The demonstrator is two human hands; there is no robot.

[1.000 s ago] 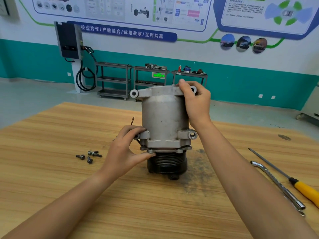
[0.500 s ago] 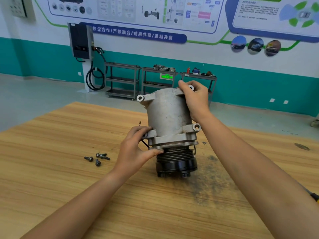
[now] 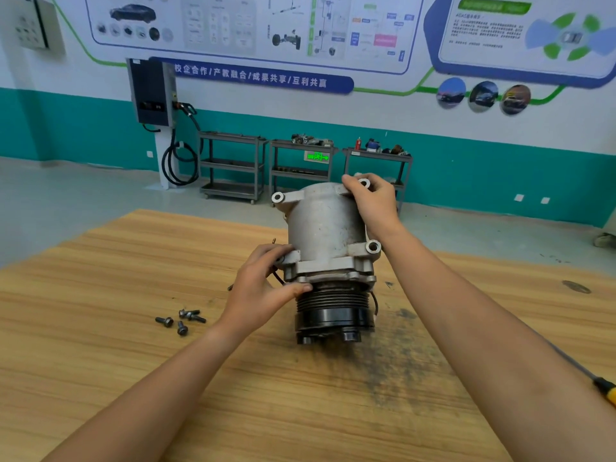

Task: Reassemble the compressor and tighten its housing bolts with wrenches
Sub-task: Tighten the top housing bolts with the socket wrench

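Head view: the compressor (image 3: 326,225) is in the middle of the table (image 3: 100,378), held between both hands. Its long axis runs from the black pulley (image 3: 333,305) at the bottom up to the eared end at the top. That axis is tilted, with the top leaning away from the person and the pulley's underside turned toward the camera. Whether the pulley's far edge touches the wood is hidden.

The right hand (image 3: 376,205) grips the top, with its fingers curled over the rim at the right ear. The left hand (image 3: 260,291) pinches the lower left side, fingers wrapped on the lug and thumb pressed under the flange (image 3: 333,268). Neither hand is free.

The bolts (image 3: 181,320) lie loose in a small cluster on the table, left of the compressor. They are near the left hand and well apart from the right. A screwdriver (image 3: 605,388) shows at the right edge, partly behind the right forearm, and no wrench is in view.

The housing looks closed but unbolted, so the task seems to be in its early-middle part. The next move likely depends on that tilt. The body needs to settle where the flange holes are reachable, with the right hand steadying it. The left hand, being nearer, can then let go and reach left for a bolt. A heavy body propped on a round pulley could roll if it is released too soon.
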